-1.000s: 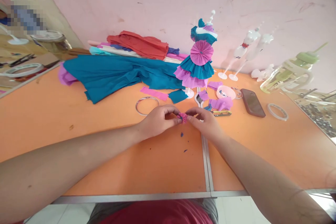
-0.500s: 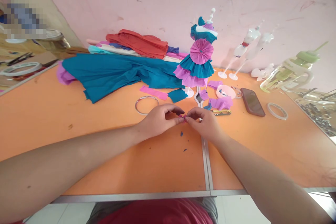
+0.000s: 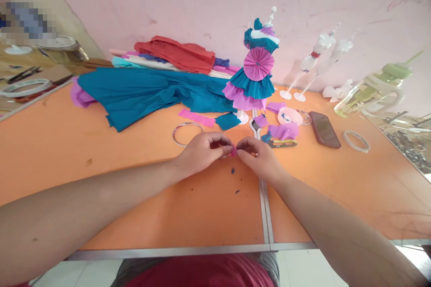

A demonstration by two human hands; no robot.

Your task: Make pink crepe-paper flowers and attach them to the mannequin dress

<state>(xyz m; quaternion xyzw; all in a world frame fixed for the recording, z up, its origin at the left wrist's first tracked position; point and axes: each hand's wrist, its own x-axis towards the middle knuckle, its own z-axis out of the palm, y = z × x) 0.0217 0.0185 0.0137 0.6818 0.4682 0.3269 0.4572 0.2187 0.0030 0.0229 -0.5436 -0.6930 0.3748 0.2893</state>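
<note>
Between my two hands is a small pink piece of crepe paper [image 3: 233, 150]. My left hand [image 3: 209, 149] pinches it from the left with thumb and fingers. From the right, my right hand [image 3: 258, 156] is closed on its other side. Just behind the hands stands a miniature dress form [image 3: 258, 65] wearing ruffled teal and pink paper with a round pleated rosette. A teal paper piece [image 3: 228, 121] and a pink strip [image 3: 197, 118] lie near its base. A tape ring [image 3: 173, 136] sits left of my left hand. A yellow-and-black cutter [image 3: 284, 143] lies beyond my right hand.
Teal crepe paper [image 3: 148, 92] spreads across the back left, with red folded paper [image 3: 175, 54] behind. To the right are a pink bowl [image 3: 290, 116], a phone [image 3: 325, 130], another ring [image 3: 357, 141] and a bottle [image 3: 373, 89]. Two bare white forms [image 3: 316, 56] stand by the wall.
My left fingers have shifted slightly left, and more of the pink paper shows between the two hands. The view has moved very slightly; the things on the table stay put.
</note>
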